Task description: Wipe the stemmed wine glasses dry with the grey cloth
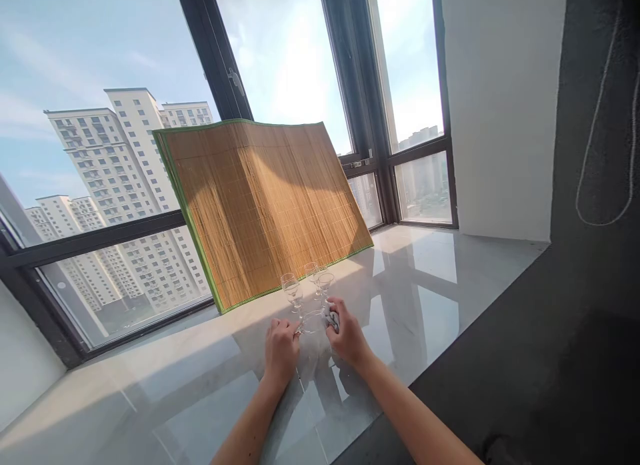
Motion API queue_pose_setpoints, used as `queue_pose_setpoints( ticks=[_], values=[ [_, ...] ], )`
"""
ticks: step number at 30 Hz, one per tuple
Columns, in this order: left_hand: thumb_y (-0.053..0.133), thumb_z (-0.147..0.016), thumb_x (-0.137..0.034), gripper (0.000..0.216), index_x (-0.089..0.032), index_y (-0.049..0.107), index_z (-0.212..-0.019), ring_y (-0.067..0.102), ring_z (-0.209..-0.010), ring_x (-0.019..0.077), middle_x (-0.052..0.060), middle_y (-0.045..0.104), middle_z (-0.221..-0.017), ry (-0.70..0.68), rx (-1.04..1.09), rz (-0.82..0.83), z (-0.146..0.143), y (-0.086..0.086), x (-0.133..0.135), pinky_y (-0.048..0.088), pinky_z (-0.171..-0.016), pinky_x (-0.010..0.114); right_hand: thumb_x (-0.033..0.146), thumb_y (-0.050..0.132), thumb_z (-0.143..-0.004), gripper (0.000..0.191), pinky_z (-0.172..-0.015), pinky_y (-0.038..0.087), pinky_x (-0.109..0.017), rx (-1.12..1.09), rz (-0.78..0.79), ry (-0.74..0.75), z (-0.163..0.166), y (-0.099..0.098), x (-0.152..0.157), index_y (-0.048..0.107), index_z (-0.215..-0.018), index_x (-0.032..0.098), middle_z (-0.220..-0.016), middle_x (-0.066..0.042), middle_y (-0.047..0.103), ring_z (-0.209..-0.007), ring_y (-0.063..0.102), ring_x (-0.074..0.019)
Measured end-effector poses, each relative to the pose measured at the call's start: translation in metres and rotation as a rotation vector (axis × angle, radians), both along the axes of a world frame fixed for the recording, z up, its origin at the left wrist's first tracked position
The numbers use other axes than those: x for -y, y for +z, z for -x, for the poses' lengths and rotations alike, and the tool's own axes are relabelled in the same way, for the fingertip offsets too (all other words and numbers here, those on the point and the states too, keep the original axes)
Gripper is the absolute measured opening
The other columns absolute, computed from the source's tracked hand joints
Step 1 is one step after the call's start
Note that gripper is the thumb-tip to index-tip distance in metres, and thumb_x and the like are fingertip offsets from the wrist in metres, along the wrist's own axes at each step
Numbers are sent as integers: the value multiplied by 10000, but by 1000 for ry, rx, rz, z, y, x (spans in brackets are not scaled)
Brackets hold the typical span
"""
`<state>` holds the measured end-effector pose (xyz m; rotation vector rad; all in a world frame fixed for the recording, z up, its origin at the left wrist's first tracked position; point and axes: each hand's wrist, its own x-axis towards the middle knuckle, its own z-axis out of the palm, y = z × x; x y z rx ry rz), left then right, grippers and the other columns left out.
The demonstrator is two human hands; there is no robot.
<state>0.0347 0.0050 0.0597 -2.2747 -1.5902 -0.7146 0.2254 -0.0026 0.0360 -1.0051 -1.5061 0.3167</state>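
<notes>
Between my hands is a clear glass (313, 322), its outline faint against the shiny sill. My left hand (281, 350) is closed, its fingertips gripping the near-left side of this glass. A crumpled grey-and-white cloth (331, 318) is bunched in my right hand (349, 336), which is closed around it close to the glass's right side. Just beyond stand several clear stemmed glasses, among them a left one (292, 290) and a right one (326, 280). Their stems and feet are hard to make out.
Behind the glasses a bamboo mat (270, 205) with green edging leans against the dark window frame (213, 51). The glossy tiled sill (200, 391) spreads around my hands and drops off at its right front edge. A white cord loop (603, 221) hangs at far right.
</notes>
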Motion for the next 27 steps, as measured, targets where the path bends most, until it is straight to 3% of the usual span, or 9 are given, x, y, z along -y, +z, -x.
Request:
queue_pose_setpoints(
  ticks=[9,15,18,21,23,27],
  values=[
    [506,-834,-87,328,-240,749,-994,492,-948,242,83,635,-901,-71,-29,-71,-4,4,5,381,-819,362,61,459,-622,577,-601,396,-225,73,142,-48,-1,-7,-4,490,-1171,235,-741,29,591,-621,543,-152],
    [512,-824,-95,354,-240,744,-1048,502,-951,246,85,633,-910,-89,2,-43,-1,1,1,388,-827,375,79,456,-618,559,-603,407,-222,-19,86,71,-2,0,-1,477,-1158,227,-696,60,547,-588,504,-133],
    [542,-825,-126,309,-247,747,-1023,513,-942,248,78,639,-891,-96,7,-29,-2,0,1,387,-828,371,84,466,-627,618,-668,462,-251,-66,52,16,-1,0,-2,433,-1228,223,-824,25,585,-657,551,-142],
    [580,-829,-175,253,-255,751,-997,522,-940,250,72,641,-873,-103,10,-24,-5,0,2,384,-819,358,76,474,-626,712,-808,496,-324,-100,10,-119,-1,0,-3,364,-1312,232,-1106,-57,598,-865,615,-180],
    [592,-833,-198,236,-257,751,-997,520,-934,248,65,640,-858,-103,13,-20,-6,-1,3,382,-813,351,64,463,-639,757,-865,492,-359,-95,-4,-133,-2,1,-2,319,-1358,252,-1239,-83,569,-986,615,-204],
    [562,-856,-212,233,-247,754,-985,509,-907,241,56,633,-835,-91,31,2,-5,-1,2,384,-802,349,62,451,-680,722,-838,505,-350,-50,14,-53,-1,3,0,329,-1362,262,-1145,-59,602,-897,628,-187]
  ],
)
